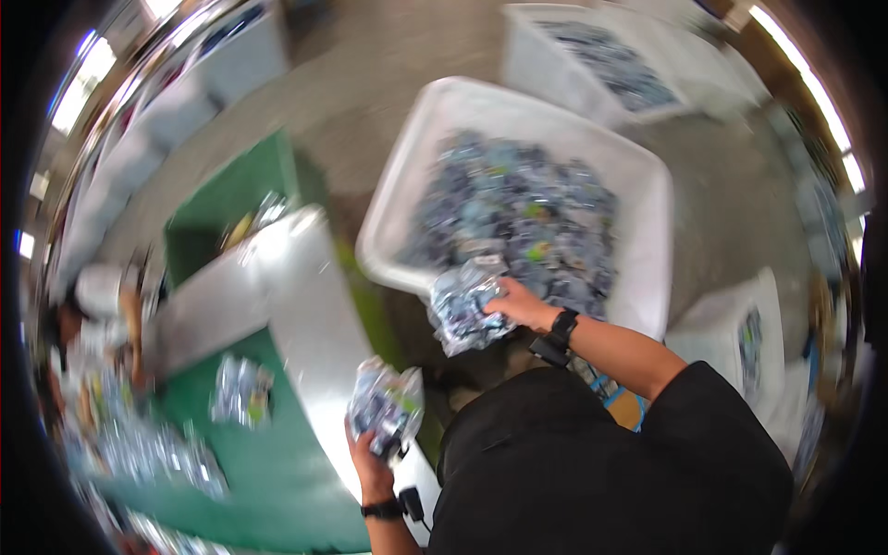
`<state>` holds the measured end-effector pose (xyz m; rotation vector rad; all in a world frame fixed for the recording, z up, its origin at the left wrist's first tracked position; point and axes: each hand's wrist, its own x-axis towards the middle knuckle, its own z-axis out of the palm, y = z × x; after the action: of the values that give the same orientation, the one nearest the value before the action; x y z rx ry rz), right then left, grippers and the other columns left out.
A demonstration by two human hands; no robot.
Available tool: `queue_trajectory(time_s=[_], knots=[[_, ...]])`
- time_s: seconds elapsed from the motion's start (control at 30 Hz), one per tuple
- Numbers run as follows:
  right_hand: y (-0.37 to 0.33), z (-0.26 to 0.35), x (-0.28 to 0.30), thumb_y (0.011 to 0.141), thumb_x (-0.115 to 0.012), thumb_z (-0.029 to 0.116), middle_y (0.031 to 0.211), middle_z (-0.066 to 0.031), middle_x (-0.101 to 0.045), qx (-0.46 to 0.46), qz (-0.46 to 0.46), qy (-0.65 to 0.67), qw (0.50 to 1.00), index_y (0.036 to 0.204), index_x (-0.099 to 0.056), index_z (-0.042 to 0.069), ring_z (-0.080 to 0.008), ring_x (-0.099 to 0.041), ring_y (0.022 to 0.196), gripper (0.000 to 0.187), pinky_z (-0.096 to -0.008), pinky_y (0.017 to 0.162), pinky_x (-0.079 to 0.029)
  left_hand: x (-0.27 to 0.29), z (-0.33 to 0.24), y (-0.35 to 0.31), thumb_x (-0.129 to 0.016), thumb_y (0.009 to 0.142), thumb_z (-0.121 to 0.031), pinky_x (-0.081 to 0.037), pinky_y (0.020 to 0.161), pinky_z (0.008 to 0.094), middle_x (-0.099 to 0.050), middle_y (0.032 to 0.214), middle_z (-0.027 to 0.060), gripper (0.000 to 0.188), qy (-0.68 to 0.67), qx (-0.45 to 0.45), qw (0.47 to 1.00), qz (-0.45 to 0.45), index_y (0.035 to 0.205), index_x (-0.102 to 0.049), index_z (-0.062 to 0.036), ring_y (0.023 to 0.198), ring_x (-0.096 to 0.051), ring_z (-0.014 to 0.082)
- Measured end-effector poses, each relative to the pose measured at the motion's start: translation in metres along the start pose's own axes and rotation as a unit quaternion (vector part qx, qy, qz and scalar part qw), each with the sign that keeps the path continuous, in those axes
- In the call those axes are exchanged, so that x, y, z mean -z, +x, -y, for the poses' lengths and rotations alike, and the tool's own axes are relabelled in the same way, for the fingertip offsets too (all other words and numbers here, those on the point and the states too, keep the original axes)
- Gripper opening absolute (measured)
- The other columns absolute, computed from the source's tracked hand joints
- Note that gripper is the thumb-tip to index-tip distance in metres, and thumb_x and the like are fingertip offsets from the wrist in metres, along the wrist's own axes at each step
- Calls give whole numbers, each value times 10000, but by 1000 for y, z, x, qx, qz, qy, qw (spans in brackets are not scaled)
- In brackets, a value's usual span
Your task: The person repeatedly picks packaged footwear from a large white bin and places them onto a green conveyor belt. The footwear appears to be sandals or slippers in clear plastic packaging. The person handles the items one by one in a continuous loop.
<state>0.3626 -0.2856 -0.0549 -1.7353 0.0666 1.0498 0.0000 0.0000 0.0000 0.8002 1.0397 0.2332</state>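
Observation:
My left hand (368, 462) is closed on a clear plastic bag (387, 400) with dark and bluish contents and a small green patch. It holds this bag over the metal edge (310, 342) of the green-topped table. Farther right, my right hand (520, 305) grips another clear bag (467, 310) with pale blue and dark contents, at the near left rim of a big white bin (638, 231). Many similar bags (523, 203) are heaped inside that bin. What exactly the bags contain is too blurred to tell.
On the green surface (277, 481) lies a single bag (242, 392), with a pile of clear bags (153, 449) beyond it. A person (102, 324) is at the far left. Behind the table stands a green bin (199, 222). More white bins (527, 46) stand at the back and right.

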Motion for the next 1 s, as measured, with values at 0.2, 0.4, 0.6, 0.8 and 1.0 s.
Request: queue_trajectory(time_s=[0.2,0.4,0.6,0.8,1.0], knots=[[-102,-71,144,785,-898,333,1225,-149,-696,-30,-131,77,988,1471,-516,-74,-209,-665,1060,885,-362,939,-542,-65,-1,1,-523,871,-17,-563,1098,506,-532,1562,211,825,23,5,998,56,1673,-335,-72,1353,-610,403],[-169,-174,265,763,-866,405,1306,-297,-700,-61,-336,38,939,1576,-358,-90,-386,-715,1178,1079,-431,990,-564,-152,29,-1,-544,865,-40,-562,1088,512,-556,1526,203,817,68,40,995,68,1659,-354,-73,1333,-617,399],[-180,-180,349,792,-805,401,1226,-357,-705,-40,-425,-129,895,1580,-349,-30,-509,-696,1135,1008,-516,971,-558,-256,39,-11,-582,878,-130,-617,980,506,-654,1354,166,640,145,14,986,83,1511,-517,-66,1166,-704,371],[-166,-174,382,821,-808,351,1053,-296,-736,26,-420,-178,890,1597,-352,10,-477,-716,982,963,-535,867,-562,-317,37,-29,-558,889,-60,-578,1040,447,-591,1465,168,750,174,26,979,104,1624,-411,-61,1273,-647,339],[-138,-224,385,863,-794,356,1268,-301,-646,-159,-275,-262,911,1583,-377,35,-461,-668,1113,893,-523,977,-554,-347,38,-34,-568,896,-27,-570,1029,425,-599,1448,161,739,193,30,973,121,1619,-418,-52,1263,-647,316]])
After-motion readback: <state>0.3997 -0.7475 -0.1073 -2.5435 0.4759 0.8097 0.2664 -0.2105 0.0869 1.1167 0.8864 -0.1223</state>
